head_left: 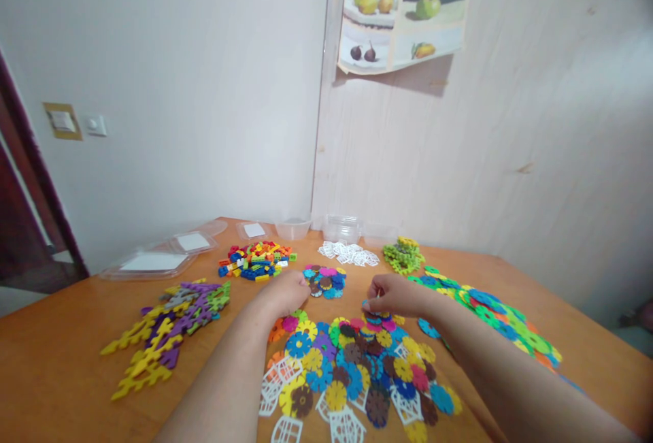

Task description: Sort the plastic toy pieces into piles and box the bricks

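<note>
My left hand (292, 292) has its fingers curled together at the left edge of a small pile of notched plastic discs (331, 283). Whatever those fingers hold, if anything, is hidden. To the right, my right hand (392, 293) pinches at the back of a larger mixed heap, with a blue notched disc (366, 305) at its fingertips. That heap of notched discs (352, 354) spreads between my forearms in blue, yellow, brown, pink and orange. White lattice pieces (347, 424) lie among its near discs.
Interlocking purple and yellow pieces (173, 324) lie left. Farther back are building bricks (258, 259), white pieces (347, 253) and green pieces (403, 256). More discs (490, 314) spread right. Clear tubs (341, 228) and lids (147, 263) line the table's back and left.
</note>
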`<state>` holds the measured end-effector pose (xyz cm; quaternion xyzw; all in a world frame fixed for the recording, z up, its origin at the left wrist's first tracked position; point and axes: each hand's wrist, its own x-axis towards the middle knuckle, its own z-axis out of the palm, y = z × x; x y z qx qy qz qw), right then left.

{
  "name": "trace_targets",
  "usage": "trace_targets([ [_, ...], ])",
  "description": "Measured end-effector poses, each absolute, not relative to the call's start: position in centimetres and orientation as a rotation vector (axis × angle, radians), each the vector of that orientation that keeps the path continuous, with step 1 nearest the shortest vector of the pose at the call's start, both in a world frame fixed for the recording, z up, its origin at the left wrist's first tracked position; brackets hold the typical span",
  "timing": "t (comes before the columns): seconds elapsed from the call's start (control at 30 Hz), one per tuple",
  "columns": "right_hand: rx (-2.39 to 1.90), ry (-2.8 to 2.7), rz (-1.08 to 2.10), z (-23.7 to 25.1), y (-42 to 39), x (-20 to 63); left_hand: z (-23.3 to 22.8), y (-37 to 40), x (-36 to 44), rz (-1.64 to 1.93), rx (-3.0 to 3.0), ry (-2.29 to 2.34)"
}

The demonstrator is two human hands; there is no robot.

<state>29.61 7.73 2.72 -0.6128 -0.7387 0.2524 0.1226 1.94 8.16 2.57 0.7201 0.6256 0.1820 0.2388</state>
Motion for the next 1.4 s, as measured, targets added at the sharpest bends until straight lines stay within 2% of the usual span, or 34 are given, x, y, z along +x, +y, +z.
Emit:
trace_targets([
  [0.3, -1.718, -1.991, 0.827, 2.4, 8.0, 29.1, 2.4, 8.2, 1.9, 0.5, 1.954, 1.71],
  [0.67, -1.565, -1.74, 1.004, 3.8, 10.2, 23.6, 2.4, 8.2, 1.8, 0.496, 1.968, 1.695],
  [0.97, -1.763, -1.877, 0.753, 3.4, 10.1, 28.8, 2.3, 8.3, 1.9, 0.48, 1.978, 1.72],
  [1.23, -1.715, -2.168, 0.909, 3.2, 8.0, 32.1, 2.4, 8.1, 2.0, 0.488, 1.945, 1.715],
  [1.4, -1.742, -2.111, 0.92, 2.9, 7.9, 32.3, 2.4, 8.3, 1.9, 0.475, 1.942, 1.714],
])
